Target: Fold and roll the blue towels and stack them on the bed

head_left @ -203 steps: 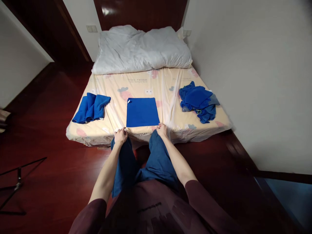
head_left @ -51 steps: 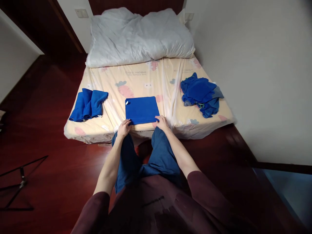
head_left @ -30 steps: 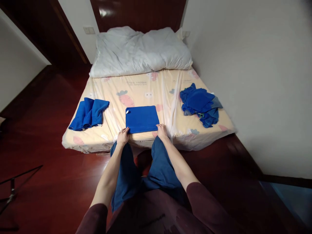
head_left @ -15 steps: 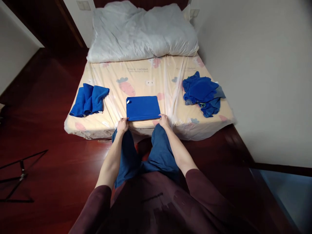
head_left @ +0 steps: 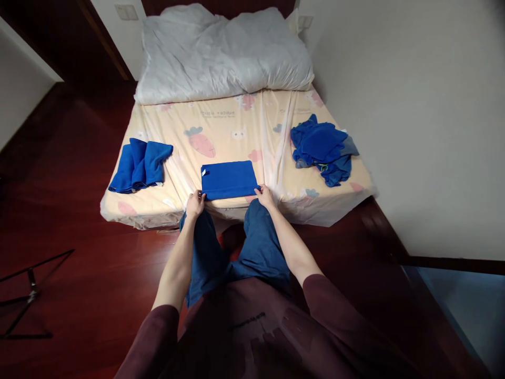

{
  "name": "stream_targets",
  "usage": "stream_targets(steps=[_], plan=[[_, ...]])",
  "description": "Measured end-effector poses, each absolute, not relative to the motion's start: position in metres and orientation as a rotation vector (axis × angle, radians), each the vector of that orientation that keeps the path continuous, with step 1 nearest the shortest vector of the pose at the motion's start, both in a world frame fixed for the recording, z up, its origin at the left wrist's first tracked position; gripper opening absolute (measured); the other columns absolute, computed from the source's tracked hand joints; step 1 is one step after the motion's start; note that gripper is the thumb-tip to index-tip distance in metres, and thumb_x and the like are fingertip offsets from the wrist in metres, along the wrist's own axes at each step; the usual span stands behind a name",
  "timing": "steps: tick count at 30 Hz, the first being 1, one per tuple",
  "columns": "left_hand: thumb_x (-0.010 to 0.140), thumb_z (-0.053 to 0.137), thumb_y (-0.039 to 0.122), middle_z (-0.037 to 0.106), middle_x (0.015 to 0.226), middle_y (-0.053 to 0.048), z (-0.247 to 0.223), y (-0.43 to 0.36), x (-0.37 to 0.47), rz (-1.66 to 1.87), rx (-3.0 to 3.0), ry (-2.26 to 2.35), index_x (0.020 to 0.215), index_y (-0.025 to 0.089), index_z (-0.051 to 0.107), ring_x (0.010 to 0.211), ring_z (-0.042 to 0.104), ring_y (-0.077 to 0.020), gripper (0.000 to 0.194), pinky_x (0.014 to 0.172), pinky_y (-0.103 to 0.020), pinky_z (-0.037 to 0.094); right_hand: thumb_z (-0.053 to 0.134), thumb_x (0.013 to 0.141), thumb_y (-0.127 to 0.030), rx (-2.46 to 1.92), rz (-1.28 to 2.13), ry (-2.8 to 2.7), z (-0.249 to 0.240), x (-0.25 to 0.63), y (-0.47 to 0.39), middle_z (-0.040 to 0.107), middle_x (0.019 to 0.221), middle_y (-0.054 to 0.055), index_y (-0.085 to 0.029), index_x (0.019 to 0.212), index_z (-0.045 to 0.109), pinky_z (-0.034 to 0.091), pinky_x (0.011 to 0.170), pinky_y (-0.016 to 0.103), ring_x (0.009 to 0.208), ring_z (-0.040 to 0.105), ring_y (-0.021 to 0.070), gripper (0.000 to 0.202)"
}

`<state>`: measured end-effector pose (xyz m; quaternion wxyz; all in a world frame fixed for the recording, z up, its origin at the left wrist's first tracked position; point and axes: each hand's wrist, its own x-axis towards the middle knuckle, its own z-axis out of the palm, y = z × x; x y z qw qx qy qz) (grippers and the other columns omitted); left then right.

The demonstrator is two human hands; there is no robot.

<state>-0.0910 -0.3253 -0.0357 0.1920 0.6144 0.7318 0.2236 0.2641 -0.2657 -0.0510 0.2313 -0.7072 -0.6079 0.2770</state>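
Observation:
A blue cloth [head_left: 229, 180], folded into a flat rectangle with a small white tag at its upper left, lies near the front edge of the bed. My left hand [head_left: 195, 203] pinches its near left corner. The near right corner is between the fingers of my right hand [head_left: 264, 196]. To the left, several folded blue cloths [head_left: 141, 164] lie overlapping. A crumpled pile of blue cloths [head_left: 324, 147] rests on the right side of the bed.
The bed [head_left: 221, 126] has a patterned cover under thin clear plastic. A pale, plastic-wrapped bundle [head_left: 224, 52] lies at its far end. A black metal stand [head_left: 32, 287] is on the floor at the left. A wall [head_left: 414, 116] rises at the right.
The near edge of the folded cloth looks flatter and broader, with both hands still at its corners. The whole view has shifted slightly.

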Motion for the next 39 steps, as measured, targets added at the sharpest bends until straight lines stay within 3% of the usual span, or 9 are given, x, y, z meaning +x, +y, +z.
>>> stream_targets(steps=[6,14,21,32,39], plan=[[0.104,0.05,0.042,0.075,0.11,-0.017,-0.039,-0.32,-0.093,0.624,1.685,2.088,0.121,0.017,0.065,0.114,0.064,-0.0329,0.034,0.098,-0.042,0.052,0.064,0.097,-0.029,-1.989,0.79,-1.589,-0.055,0.265,-0.26,0.079,0.107,0.008,-0.021,0.111,0.073,0.056,0.095,0.034,0.101,0.074,0.0228,0.018],[0.102,0.055,0.046,0.076,0.11,-0.017,-0.04,-0.315,-0.092,0.592,1.666,2.07,0.129,0.016,0.065,0.11,0.07,-0.0319,0.042,0.099,-0.041,0.053,0.058,0.102,-0.028,-1.964,0.674,-1.631,-0.053,0.262,-0.256,0.078,0.11,0.01,-0.022,0.11,0.074,0.056,0.097,0.034,0.106,0.073,0.0249,0.019],[0.102,0.053,0.037,0.076,0.112,-0.017,-0.04,-0.314,-0.094,0.618,1.679,2.016,0.139,0.015,0.06,0.111,0.07,-0.0321,0.043,0.1,-0.042,0.053,0.059,0.102,-0.027,-2.018,0.646,-1.655,-0.052,0.261,-0.254,0.079,0.107,0.011,-0.021,0.107,0.076,0.055,0.098,0.035,0.104,0.074,0.0249,0.019],[0.101,0.053,0.033,0.075,0.099,-0.012,-0.035,-0.316,-0.091,0.768,1.668,2.008,0.12,0.022,0.058,0.099,0.071,-0.0287,0.023,0.091,-0.039,0.054,0.056,0.103,-0.027,-1.991,0.5,-1.717,-0.043,0.259,-0.254,0.078,0.116,0.013,-0.02,0.11,0.076,0.054,0.096,0.035,0.108,0.072,0.0261,0.022],[0.101,0.052,0.034,0.073,0.099,-0.011,-0.036,-0.313,-0.09,0.793,1.67,2.019,0.12,0.022,0.059,0.099,0.069,-0.0291,0.023,0.091,-0.04,0.053,0.056,0.103,-0.029,-2.015,0.509,-1.709,-0.045,0.26,-0.254,0.078,0.112,0.012,-0.021,0.108,0.077,0.055,0.094,0.036,0.105,0.072,0.0264,0.023]])
